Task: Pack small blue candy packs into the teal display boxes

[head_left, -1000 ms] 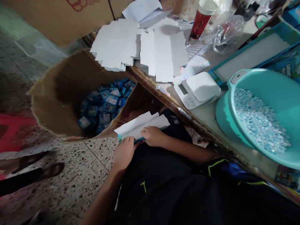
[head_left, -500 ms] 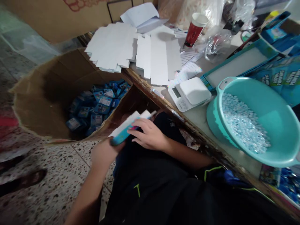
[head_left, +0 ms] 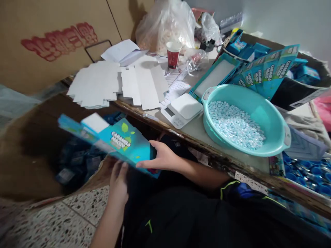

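Observation:
A blue candy carton [head_left: 129, 141], lettered "CARAMELO MACIZO" with green leaves, is tilted above my lap with its printed face up. Flaps stick out at its left end, one showing a white inside. My right hand [head_left: 164, 156] grips the right end, thumb along the near edge and fingers at the far side. Under the carton's near edge is my left hand [head_left: 119, 181], slightly blurred, its fingers stretched up against or just below the cardboard. Whether those fingertips touch is hard to see.
On the table stand a turquoise basin [head_left: 274, 120] of small wrapped candies, a white scale [head_left: 181, 108], flattened white cartons [head_left: 95, 82] and a red paper cup [head_left: 173, 57]. At left a large cardboard box [head_left: 31, 148] contains blue packs. A black box [head_left: 300, 91] stands at right.
The carton has turned from edge-on to showing its printed face, and its flaps now spread at the left. My left hand has released its end and dropped below it. The view has swung right.

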`<state>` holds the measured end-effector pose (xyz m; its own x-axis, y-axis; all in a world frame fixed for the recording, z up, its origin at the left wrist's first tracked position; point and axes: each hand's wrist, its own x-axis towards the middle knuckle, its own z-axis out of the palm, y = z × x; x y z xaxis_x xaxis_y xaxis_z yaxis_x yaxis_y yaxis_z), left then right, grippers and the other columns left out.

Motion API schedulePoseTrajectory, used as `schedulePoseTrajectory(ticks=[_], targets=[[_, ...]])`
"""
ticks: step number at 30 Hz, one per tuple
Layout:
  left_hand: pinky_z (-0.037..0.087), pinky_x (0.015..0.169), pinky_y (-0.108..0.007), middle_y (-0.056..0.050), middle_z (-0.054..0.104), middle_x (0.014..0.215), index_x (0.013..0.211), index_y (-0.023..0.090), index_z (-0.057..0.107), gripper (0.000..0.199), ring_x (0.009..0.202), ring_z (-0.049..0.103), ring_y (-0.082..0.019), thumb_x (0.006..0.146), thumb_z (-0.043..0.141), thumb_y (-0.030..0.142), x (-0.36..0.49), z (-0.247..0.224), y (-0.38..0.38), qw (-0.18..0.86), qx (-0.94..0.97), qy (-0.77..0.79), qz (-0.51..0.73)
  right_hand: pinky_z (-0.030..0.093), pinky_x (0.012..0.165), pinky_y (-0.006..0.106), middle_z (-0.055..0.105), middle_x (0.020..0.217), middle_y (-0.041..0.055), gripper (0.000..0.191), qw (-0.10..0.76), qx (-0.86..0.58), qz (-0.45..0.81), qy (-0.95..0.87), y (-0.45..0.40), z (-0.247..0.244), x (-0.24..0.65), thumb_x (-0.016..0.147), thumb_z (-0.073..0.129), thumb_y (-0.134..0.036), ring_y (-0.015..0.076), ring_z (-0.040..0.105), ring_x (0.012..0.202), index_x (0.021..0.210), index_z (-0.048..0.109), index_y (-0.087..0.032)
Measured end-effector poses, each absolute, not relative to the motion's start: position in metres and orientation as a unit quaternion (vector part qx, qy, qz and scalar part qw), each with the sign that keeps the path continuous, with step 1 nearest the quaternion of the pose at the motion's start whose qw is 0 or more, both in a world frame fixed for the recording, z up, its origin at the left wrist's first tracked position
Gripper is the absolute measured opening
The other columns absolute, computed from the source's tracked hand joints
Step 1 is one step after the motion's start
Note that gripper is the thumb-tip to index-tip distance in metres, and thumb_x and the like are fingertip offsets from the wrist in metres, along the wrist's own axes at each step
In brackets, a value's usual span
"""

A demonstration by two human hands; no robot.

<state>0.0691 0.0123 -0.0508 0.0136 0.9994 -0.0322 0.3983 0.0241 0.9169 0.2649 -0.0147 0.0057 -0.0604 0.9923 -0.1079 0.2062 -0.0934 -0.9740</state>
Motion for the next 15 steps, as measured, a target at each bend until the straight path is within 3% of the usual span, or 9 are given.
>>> schedulePoseTrajectory(ticks=[1, 3, 5, 6, 8, 11, 15], targets=[[0.059, 0.098, -0.051, -0.011, 0.073, 0.114, 0.13, 0.025, 0.055, 0.053, 0.114, 0.069, -0.031, 0.087, 0.059, 0.055, 0.063, -0.051, 0.013, 0.375, 0.55, 0.607, 0.434, 0.053, 0.081, 0.031, 0.071, 0.104, 0.0043, 0.069, 0.364, -0.576, 0.437, -0.587, -0.016, 0.004, 0.268, 0.068, 0.087, -0.064, 0.0231, 0.069, 0.095, 0.112, 0.062, -0.017], [0.05, 0.109, -0.055, -0.014, 0.065, 0.129, 0.131, 0.023, 0.053, 0.054, 0.127, 0.061, -0.032, 0.087, 0.066, 0.051, 0.043, -0.047, 0.01, 0.223, 0.536, 0.61, 0.539, 0.052, 0.081, 0.031, 0.072, 0.104, 0.0063, 0.071, 0.278, -0.607, 0.331, -0.666, -0.017, -0.004, 0.269, 0.065, 0.089, -0.065, 0.0266, 0.07, 0.098, 0.11, 0.062, -0.017], [0.042, 0.115, -0.056, -0.012, 0.064, 0.124, 0.125, 0.024, 0.058, 0.046, 0.125, 0.059, -0.031, 0.089, 0.067, 0.051, 0.023, -0.037, 0.003, 0.035, 0.652, 0.531, 0.541, 0.051, 0.077, 0.031, 0.072, 0.105, 0.0086, 0.071, 0.193, -0.608, 0.268, -0.722, -0.015, -0.014, 0.267, 0.067, 0.088, -0.066, 0.029, 0.07, 0.1, 0.11, 0.061, -0.017], [0.039, 0.116, -0.057, -0.01, 0.066, 0.119, 0.12, 0.026, 0.061, 0.042, 0.122, 0.061, -0.031, 0.087, 0.07, 0.05, 0.017, -0.031, 0.001, -0.017, 0.736, 0.472, 0.484, 0.051, 0.074, 0.031, 0.072, 0.105, 0.0088, 0.07, 0.154, -0.593, 0.257, -0.747, -0.014, -0.019, 0.265, 0.069, 0.086, -0.067, 0.0295, 0.071, 0.099, 0.11, 0.06, -0.016], [0.036, 0.117, -0.055, -0.008, 0.069, 0.118, 0.117, 0.028, 0.064, 0.042, 0.12, 0.062, -0.032, 0.081, 0.079, 0.045, 0.014, -0.02, 0.0, -0.018, 0.879, 0.385, 0.281, 0.051, 0.07, 0.032, 0.073, 0.106, 0.0089, 0.071, 0.097, -0.54, 0.241, -0.8, -0.012, -0.026, 0.258, 0.071, 0.086, -0.065, 0.0298, 0.071, 0.097, 0.115, 0.059, -0.015], [0.044, 0.106, -0.05, -0.013, 0.07, 0.121, 0.124, 0.023, 0.064, 0.051, 0.118, 0.063, -0.035, 0.08, 0.081, 0.041, 0.025, -0.01, 0.008, 0.069, 0.912, 0.405, -0.016, 0.051, 0.07, 0.034, 0.072, 0.109, 0.0098, 0.068, 0.055, -0.462, 0.206, -0.861, -0.01, -0.031, 0.244, 0.077, 0.084, -0.055, 0.0291, 0.071, 0.095, 0.123, 0.057, -0.013], [0.046, 0.097, -0.045, -0.015, 0.069, 0.119, 0.126, 0.017, 0.06, 0.057, 0.115, 0.063, -0.036, 0.078, 0.081, 0.04, 0.032, -0.015, 0.015, 0.114, 0.885, 0.426, -0.15, 0.051, 0.071, 0.035, 0.07, 0.11, 0.0119, 0.062, 0.012, -0.447, 0.161, -0.88, -0.013, -0.03, 0.226, 0.077, 0.084, -0.047, 0.0288, 0.068, 0.095, 0.121, 0.059, -0.011]])
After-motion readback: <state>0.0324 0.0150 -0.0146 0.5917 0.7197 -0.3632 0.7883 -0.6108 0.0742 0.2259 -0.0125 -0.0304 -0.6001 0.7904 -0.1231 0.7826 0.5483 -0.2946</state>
